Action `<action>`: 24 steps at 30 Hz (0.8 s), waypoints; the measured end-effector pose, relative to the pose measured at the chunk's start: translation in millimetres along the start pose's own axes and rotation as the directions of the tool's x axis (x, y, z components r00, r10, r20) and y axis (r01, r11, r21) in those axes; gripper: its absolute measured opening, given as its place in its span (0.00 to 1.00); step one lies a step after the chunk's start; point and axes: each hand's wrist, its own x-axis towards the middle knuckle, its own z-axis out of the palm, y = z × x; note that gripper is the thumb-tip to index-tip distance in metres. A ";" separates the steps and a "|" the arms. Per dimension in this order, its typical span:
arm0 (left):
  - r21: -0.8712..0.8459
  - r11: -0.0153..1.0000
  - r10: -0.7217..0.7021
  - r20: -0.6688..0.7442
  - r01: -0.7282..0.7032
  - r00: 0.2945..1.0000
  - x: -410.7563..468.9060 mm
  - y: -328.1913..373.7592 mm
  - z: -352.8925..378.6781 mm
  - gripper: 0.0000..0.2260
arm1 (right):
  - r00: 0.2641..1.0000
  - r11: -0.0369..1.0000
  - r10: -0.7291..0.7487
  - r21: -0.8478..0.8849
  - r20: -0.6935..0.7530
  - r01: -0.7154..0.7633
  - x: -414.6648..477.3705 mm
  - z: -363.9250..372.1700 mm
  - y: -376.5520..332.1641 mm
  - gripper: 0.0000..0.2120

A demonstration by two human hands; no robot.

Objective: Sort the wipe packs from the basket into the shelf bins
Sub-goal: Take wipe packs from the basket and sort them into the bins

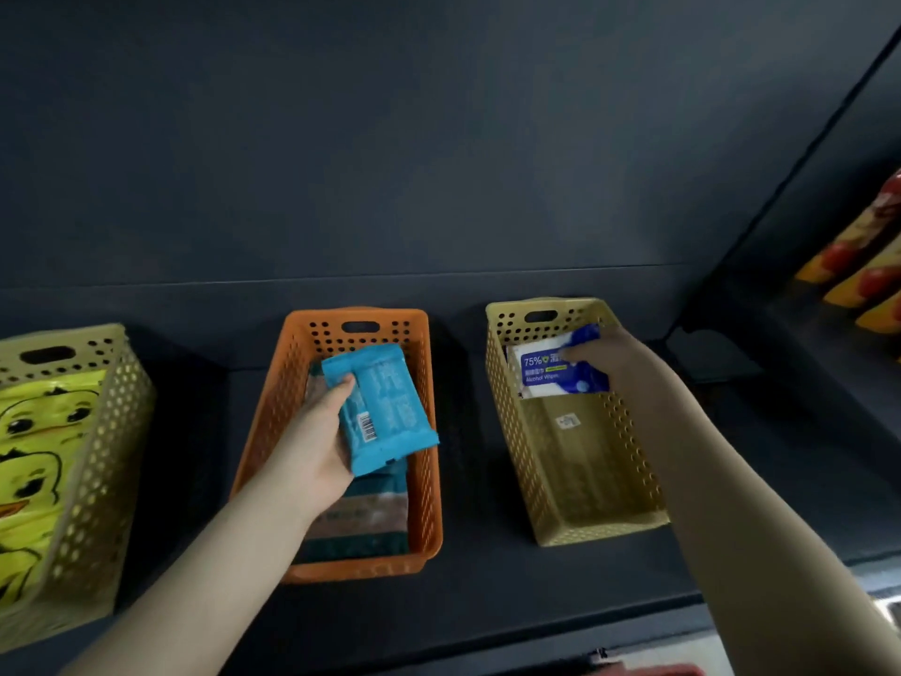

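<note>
My left hand (312, 446) grips a bright blue wipe pack (382, 407), barcode side up, over the orange bin (424, 480) in the middle of the dark shelf. Teal and tan packs (361, 524) lie in that bin beneath it. My right hand (612, 356) reaches into the back of the tan bin (585, 480) on the right and holds a white and blue alcohol wipe pack (546, 370) standing against the bin's far wall. The rest of that bin's floor is bare.
A third tan bin (92, 461) at the left holds yellow packs with a duck print (34, 461). Red and yellow packages (863, 265) stand on the neighbouring shelf at the far right. The shelf's front edge (439, 622) runs below the bins.
</note>
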 end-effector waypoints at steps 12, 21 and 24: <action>-0.010 0.997 -0.074 -0.066 0.074 0.995 16.6 0.3 -9.0 0.18 | 1.000 0.994 0.022 -0.107 0.010 -0.021 43.8 45.4 16.6 0.14; -0.148 0.989 -0.031 -0.147 0.009 0.989 12.9 5.4 -14.3 0.17 | 0.997 0.984 -0.047 -0.176 -0.057 0.036 2.7 40.4 -16.2 0.09; -0.195 0.980 0.011 -0.162 -0.043 0.987 5.8 10.6 -14.2 0.16 | 0.956 0.939 -0.271 -0.251 -0.112 0.237 -36.4 39.8 -28.7 0.14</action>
